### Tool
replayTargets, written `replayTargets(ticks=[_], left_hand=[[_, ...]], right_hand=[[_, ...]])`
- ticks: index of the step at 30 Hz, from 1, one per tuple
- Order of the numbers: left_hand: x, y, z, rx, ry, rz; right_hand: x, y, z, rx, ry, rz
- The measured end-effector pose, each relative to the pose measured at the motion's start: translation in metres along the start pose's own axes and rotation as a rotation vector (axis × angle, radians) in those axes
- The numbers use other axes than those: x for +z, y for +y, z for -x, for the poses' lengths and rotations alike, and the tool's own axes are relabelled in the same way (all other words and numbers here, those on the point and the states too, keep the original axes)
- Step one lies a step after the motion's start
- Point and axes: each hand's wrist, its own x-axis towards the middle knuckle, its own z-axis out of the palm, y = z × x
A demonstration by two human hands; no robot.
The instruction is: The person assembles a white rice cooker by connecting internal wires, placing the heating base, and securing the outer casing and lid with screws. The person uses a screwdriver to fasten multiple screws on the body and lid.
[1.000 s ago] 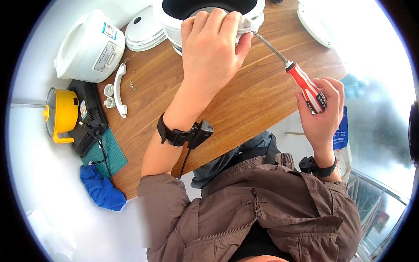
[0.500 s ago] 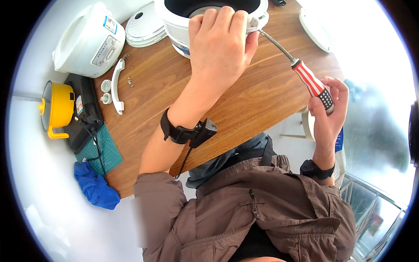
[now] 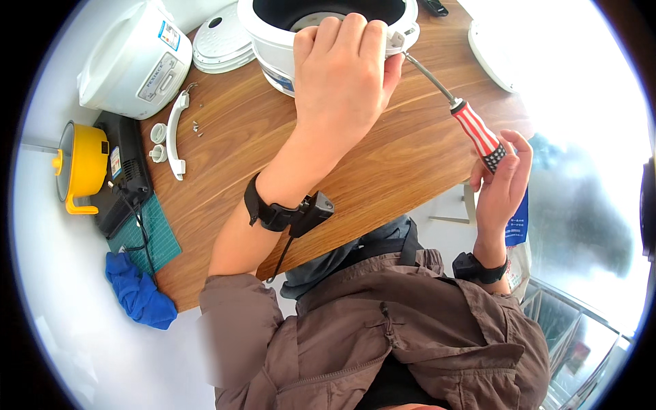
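A white rice cooker body (image 3: 273, 61) with a dark inside stands at the top middle of the table. My left hand (image 3: 342, 75) is closed over its near rim, fingers hooked over the edge and thumb beside a white bracket (image 3: 398, 41). From that bracket a screwdriver (image 3: 471, 124) slants down to the right; its metal tip touches or nearly touches the bracket's underside. My right hand (image 3: 502, 171) pinches the end of its red, white and dark starry handle. The exact tip contact is too small to make out.
On the wooden table (image 3: 239, 171) lie a curved white handle (image 3: 176, 137), small screws (image 3: 197, 128), two white caps (image 3: 158, 142) and a round white lid (image 3: 222, 41). Left stand a white cooker shell (image 3: 137, 65), a yellow pot (image 3: 89, 164) and a blue cloth (image 3: 140, 290).
My right hand has shifted its fingers round the screwdriver handle, with the handle end now deeper between them. The whole view has slid slightly; my left hand keeps its place on the rim.
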Motion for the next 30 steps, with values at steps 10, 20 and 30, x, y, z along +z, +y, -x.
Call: replayTargets(ticks=[10,20,30], left_hand=[[-0.005,0.002,-0.001,-0.042,-0.068,0.005],[-0.002,0.000,0.000,-0.049,-0.038,0.003],[-0.006,0.001,-0.001,-0.073,-0.067,-0.012]], right_hand=[[0.002,0.011,-0.008,0.022,0.051,0.032],[-0.007,0.009,-0.012,0.099,-0.028,0.132],[-0.012,0.009,-0.014,0.133,-0.068,0.079]])
